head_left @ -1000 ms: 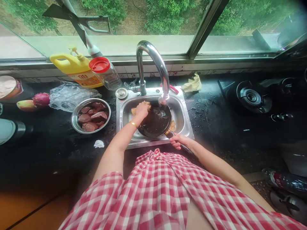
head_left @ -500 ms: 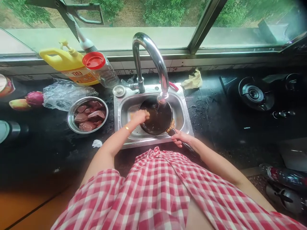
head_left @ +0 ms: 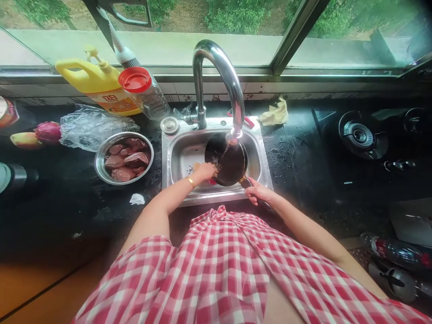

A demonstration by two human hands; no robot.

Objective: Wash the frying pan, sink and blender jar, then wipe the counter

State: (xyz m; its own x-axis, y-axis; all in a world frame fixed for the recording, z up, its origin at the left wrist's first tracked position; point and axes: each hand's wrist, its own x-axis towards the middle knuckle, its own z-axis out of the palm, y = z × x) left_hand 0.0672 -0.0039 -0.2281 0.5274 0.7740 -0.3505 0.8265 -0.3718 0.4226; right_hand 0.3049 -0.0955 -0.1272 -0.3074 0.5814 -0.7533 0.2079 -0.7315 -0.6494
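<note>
A dark round frying pan [head_left: 232,165] rests tilted in the steel sink [head_left: 184,157], under a thin stream of water from the curved faucet [head_left: 221,58]. My right hand [head_left: 259,191] is wrapped around the pan handle [head_left: 247,182] at the sink's front right. At the pan's left rim is my left hand [head_left: 206,171], its fingers curled; whatever they hold is hidden. Something small and red [head_left: 212,182] shows just below that hand. Dark specks lie on the sink floor to the left.
Left of the sink stands a metal bowl [head_left: 96,164] of dark red meat pieces. Behind it are a plastic bag [head_left: 86,128], a yellow jug [head_left: 104,90] and a red-lidded jar [head_left: 151,96]. A pale cloth [head_left: 275,112] lies behind right; a gas burner [head_left: 361,135] is farther right.
My left hand has drawn back from inside the pan to its left rim. The pan is tipped more, and the red thing now shows. My right hand keeps its hold on the handle.
</note>
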